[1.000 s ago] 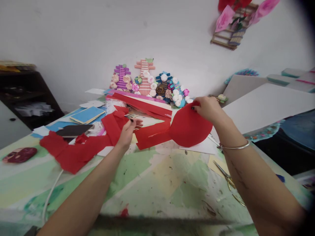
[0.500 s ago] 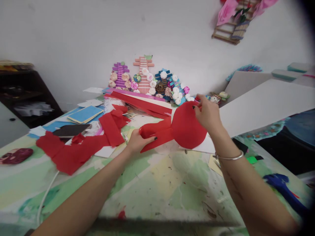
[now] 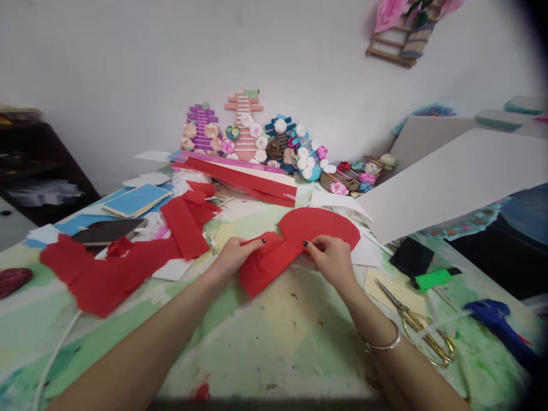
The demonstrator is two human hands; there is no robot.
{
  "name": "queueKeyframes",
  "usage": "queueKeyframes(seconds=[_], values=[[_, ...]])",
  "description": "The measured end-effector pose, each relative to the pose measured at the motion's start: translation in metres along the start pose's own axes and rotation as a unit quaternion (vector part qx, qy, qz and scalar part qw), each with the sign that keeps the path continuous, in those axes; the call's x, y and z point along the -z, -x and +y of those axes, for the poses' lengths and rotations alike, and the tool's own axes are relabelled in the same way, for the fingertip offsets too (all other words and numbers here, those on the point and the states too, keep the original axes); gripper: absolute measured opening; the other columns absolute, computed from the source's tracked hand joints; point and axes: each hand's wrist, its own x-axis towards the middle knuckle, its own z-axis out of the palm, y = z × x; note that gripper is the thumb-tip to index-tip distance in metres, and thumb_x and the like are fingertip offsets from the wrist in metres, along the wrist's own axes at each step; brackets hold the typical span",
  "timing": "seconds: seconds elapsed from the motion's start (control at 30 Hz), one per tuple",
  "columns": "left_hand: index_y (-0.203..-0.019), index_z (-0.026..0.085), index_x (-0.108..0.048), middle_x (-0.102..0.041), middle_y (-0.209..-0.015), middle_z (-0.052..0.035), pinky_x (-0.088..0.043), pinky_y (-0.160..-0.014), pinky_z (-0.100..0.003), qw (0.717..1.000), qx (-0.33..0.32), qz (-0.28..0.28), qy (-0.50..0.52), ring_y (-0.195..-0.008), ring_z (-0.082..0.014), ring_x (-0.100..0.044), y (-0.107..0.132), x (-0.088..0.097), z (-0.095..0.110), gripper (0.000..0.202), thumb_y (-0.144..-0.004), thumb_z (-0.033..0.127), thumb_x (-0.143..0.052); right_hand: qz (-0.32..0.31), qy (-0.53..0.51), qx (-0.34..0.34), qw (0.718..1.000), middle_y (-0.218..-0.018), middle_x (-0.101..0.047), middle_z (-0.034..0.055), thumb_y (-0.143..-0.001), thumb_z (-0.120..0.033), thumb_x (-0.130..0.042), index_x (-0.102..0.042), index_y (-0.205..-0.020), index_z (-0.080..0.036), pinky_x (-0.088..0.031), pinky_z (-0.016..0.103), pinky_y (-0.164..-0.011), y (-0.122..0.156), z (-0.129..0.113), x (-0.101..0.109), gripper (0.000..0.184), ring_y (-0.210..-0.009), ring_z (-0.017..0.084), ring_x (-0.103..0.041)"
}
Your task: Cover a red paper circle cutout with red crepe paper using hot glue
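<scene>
A piece of red crepe paper with a broad rounded end is held just over the table. My left hand pinches its narrow, folded left part between thumb and fingers. Near the middle of the lower edge, where the rounded part meets the strip, my right hand grips it with thumb and forefinger. The fingertips under the paper are hidden. To the left lie larger cut pieces of red paper. Gold-handled scissors rest to the right of my right hand.
A blue glue gun, a green marker-like object and a black square lie at right. Red strips and flower-covered stick crafts are at the back. A large white board leans in from the right.
My right hand has come down and inward, from the rounded end's far top edge to its lower middle. The rounded part now lies flatter and lower. The view has shifted slightly.
</scene>
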Motion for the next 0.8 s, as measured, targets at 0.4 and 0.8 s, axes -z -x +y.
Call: queueKeyframes(seconds=[0.4,0.8], values=[[-0.084,0.016,-0.070,-0.075,-0.086,-0.0059,-0.053,-0.068,-0.032,0.987,-0.064,-0.079,-0.125,-0.083,-0.0270,-0.069,0.001,0.000,-0.001,0.037,-0.050,0.027,-0.080,-0.191,-0.250,-0.214,0.925,-0.070,-0.072,0.0114,-0.085,-0.035,-0.061,-0.057,-0.084,-0.014,-0.056,0.025,-0.047,0.007,0.007,-0.019,0.022,-0.055,0.019,-0.070],[-0.086,0.019,-0.062,-0.068,-0.087,-0.0064,-0.051,-0.075,-0.037,0.931,-0.266,0.121,-0.217,-0.081,-0.0220,-0.064,0.005,0.002,0.005,0.016,-0.070,0.015,-0.062,-0.137,-0.386,-0.139,0.902,-0.074,-0.071,0.0043,-0.065,-0.017,-0.073,-0.060,-0.089,-0.014,-0.056,0.028,-0.051,0.008,0.005,-0.018,0.027,-0.059,0.018,-0.068]])
